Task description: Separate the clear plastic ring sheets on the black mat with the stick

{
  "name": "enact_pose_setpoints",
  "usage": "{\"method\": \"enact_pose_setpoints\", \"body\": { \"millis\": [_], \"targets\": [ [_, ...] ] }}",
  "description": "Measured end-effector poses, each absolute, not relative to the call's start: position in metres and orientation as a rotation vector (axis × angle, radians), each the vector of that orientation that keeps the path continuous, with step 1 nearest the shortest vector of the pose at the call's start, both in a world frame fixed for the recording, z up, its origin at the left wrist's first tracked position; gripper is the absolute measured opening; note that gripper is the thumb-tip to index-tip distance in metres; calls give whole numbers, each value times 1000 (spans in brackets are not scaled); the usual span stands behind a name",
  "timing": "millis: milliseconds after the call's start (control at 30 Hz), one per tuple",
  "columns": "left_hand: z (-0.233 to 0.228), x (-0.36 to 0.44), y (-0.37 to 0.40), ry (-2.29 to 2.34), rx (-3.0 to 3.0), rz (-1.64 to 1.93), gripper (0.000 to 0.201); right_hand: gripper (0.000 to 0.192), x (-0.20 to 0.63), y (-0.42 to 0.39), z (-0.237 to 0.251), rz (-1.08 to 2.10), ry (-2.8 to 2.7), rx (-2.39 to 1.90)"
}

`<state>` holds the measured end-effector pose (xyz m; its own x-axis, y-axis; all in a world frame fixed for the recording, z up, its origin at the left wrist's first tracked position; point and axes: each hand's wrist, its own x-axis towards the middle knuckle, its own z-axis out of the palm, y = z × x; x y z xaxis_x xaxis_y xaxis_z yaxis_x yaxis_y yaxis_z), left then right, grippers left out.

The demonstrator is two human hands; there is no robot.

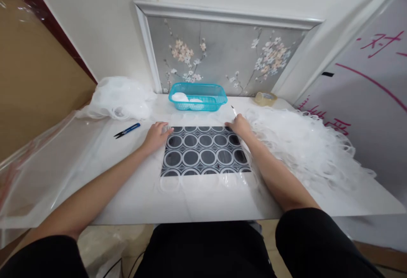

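Note:
A clear plastic sheet moulded with rows of round cups (203, 151) lies over a dark mat in the middle of the white table (127, 201). My left hand (156, 136) presses flat on the sheet's far left corner. My right hand (238, 124) rests on the far right corner and grips a thin pointed tool (233, 111) that sticks up from the fingers. A teal basket (219, 96) with white round lids in it stands just beyond the sheet.
Small blue-handled snips (127, 130) lie left of my left hand. Heaps of clear plastic offcuts sit at the far left (121, 98) and along the right (305, 142). A roll of tape (265, 98) stands by the wall. A board with red writing (375, 83) leans at right.

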<state>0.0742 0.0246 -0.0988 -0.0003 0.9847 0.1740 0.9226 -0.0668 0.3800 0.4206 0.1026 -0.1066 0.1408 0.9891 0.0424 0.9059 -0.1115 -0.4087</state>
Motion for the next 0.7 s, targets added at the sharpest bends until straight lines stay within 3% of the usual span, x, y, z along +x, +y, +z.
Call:
{"method": "enact_pose_setpoints", "body": {
  "millis": [133,300,567,700],
  "targets": [
    [-97,71,73,2186,1858,609,44,31,418,112,-108,402,-1815,-2088],
    [-95,79,111,2059,1688,674,20,21,422,121,-106,435,-1836,-1981],
    [-63,86,98,1677,1519,1259,12,15,427,118,-76,254,-1780,-1695],
    [-37,93,99,1467,1499,1486,19,17,424,117,-55,119,-1680,-1587]
  ]
}}
